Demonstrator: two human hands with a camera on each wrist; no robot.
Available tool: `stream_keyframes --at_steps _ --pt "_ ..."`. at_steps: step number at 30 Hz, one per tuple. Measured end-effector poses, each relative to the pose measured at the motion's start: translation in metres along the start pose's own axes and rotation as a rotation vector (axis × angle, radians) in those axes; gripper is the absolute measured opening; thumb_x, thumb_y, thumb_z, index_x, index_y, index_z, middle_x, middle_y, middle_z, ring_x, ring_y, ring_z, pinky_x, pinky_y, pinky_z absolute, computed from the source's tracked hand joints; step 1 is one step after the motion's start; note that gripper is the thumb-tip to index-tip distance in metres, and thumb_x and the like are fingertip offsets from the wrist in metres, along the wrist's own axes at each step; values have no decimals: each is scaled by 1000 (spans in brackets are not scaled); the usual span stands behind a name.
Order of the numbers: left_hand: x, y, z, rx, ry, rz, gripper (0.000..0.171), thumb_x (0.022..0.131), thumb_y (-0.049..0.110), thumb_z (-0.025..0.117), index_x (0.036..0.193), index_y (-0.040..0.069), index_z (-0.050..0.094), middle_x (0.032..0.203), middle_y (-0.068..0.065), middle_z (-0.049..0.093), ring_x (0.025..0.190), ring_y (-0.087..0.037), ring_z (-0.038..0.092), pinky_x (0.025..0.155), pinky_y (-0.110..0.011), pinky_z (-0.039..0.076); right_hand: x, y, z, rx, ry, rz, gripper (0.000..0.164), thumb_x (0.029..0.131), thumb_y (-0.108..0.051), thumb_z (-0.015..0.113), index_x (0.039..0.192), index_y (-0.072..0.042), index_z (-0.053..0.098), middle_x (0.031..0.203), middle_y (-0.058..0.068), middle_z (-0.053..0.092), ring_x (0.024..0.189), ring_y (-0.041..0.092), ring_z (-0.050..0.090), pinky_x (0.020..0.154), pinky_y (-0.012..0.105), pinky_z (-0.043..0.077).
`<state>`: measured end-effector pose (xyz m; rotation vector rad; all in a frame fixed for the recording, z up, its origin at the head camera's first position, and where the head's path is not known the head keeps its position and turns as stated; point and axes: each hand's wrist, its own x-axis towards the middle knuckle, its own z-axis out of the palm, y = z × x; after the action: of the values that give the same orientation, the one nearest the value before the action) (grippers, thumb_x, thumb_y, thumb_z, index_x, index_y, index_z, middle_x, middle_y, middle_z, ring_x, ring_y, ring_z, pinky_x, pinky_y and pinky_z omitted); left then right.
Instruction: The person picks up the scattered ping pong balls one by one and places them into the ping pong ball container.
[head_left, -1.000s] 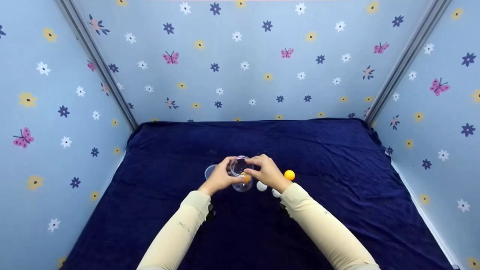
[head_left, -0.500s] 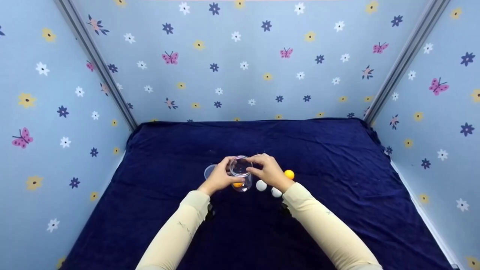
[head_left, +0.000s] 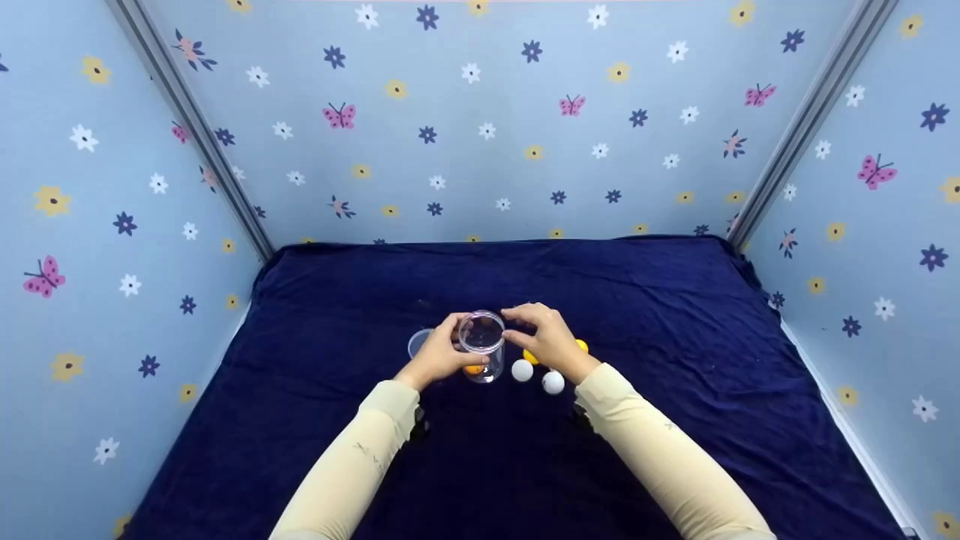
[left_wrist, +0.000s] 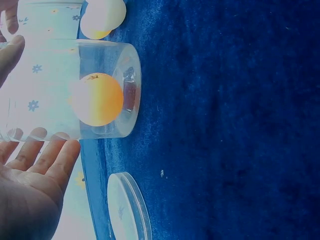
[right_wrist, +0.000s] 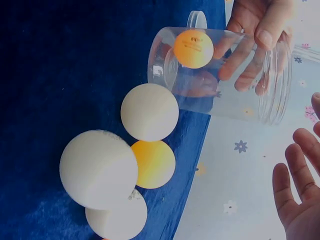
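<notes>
A clear plastic jar (head_left: 493,366) stands upright on the dark blue cloth, its round mouth uncovered. My left hand (head_left: 437,361) grips the jar near its top, with the thumb on one side and the fingers on the other. Inside, an orange ping-pong ball (left_wrist: 100,100) lies at the jar's bottom. My right hand (head_left: 553,339) hovers just right of the rim, fingers loosely spread and holding nothing, as the right wrist view confirms with its bare fingers (right_wrist: 301,167). Nearest that hand are white ping-pong balls (head_left: 522,370) and another orange ball (right_wrist: 159,165).
A clear round lid (left_wrist: 122,207) lies on the cloth left of the jar, partly behind my left hand in the head view. Several balls, white (right_wrist: 97,170) and orange (head_left: 582,345), sit right of the jar. Flower-patterned walls (head_left: 480,112) enclose the cloth-covered table (head_left: 645,292).
The orange ball in the jar has settled from mid-jar to the bottom left. My right hand has drawn back rightward from the rim. The left hand keeps its hold on the jar.
</notes>
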<state>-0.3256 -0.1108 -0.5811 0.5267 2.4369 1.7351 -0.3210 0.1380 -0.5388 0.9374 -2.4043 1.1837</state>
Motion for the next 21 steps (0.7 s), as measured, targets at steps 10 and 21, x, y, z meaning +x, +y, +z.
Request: stream_keyframes --at_steps 10,21 --pt "-1 2 0 24 16 -6 83 79 8 96 148 -5 52 146 -33 61 131 -47 65 111 -54 56 -7 6 -15 -5 -13 61 36 95 -10 84 128 2 77 122 19 79 105 42 72 91 55 62" --pt "0 3 1 62 32 -9 83 78 9 97 147 -4 54 144 -27 65 130 -41 66 109 -53 57 -16 16 -27 -19 45 87 34 93 -7 85 125 3 78 118 18 80 102 41 73 90 43 63"
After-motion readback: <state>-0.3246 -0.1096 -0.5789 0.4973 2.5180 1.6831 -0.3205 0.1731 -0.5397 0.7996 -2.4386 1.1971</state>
